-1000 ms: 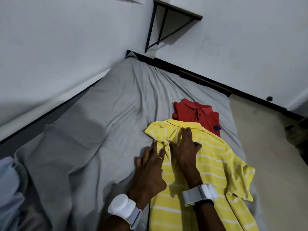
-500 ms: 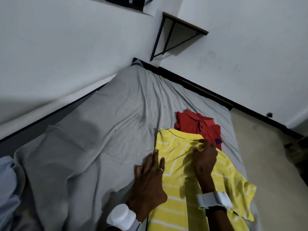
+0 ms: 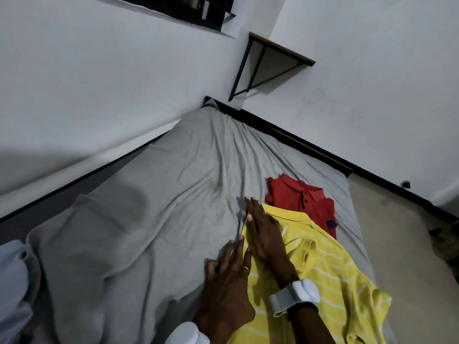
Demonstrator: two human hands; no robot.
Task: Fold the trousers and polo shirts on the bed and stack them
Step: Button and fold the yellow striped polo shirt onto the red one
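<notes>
A yellow polo shirt with thin white stripes [image 3: 327, 271] lies on the grey bed sheet [image 3: 161, 219], its left side folded in to a straight edge. My right hand [image 3: 265, 229] lies flat on that folded left edge near the shoulder, fingers together and stretched out. My left hand [image 3: 228, 289] rests flat lower on the same edge, fingers spread, half on the sheet. A folded red polo shirt [image 3: 300, 197] sits just beyond the yellow one's collar. A loose sleeve of the yellow shirt hangs toward the bed's right edge.
White walls border the bed at the left and far side, with a black-framed wall shelf [image 3: 270, 63] above the far corner. Pale blue fabric [image 3: 12, 289] lies at the near left. Bare floor [image 3: 402, 244] runs along the bed's right side.
My right hand has moved from the yellow shirt's middle near the collar over to its left edge and now lies flat there. The left hand has barely moved. The view has tilted slightly.
</notes>
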